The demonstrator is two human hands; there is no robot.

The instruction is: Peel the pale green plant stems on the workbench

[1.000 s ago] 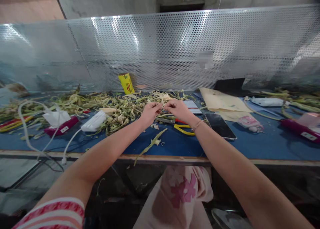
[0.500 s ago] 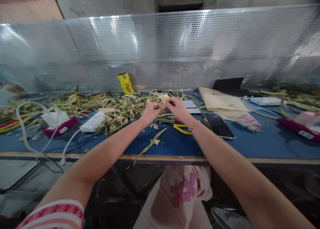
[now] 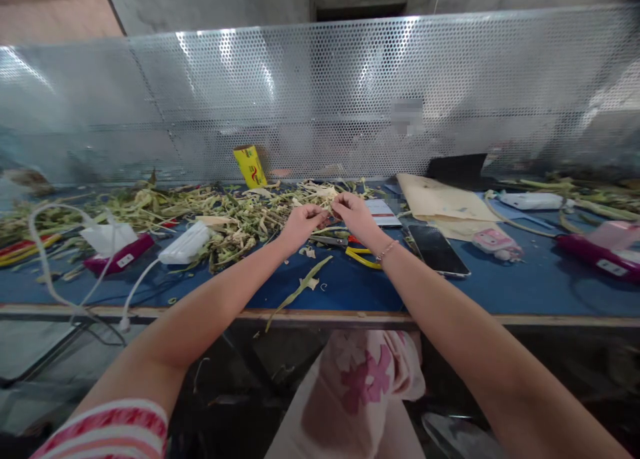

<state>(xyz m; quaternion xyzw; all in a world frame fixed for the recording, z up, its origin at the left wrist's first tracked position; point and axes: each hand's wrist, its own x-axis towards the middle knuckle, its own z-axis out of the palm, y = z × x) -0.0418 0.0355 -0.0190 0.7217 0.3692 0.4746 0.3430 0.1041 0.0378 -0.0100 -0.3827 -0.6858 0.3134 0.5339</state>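
Between left hand (image 3: 300,224) and right hand (image 3: 354,213), a thin plant strip (image 3: 327,214), fingers of both tight on its ends.

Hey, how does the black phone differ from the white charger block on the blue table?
The phone is black and thin, with no cable, right of the right hand. The charger block is white and thicker, trailing a white cable, left of the left hand beside the plant scraps. Both lie on the blue table.
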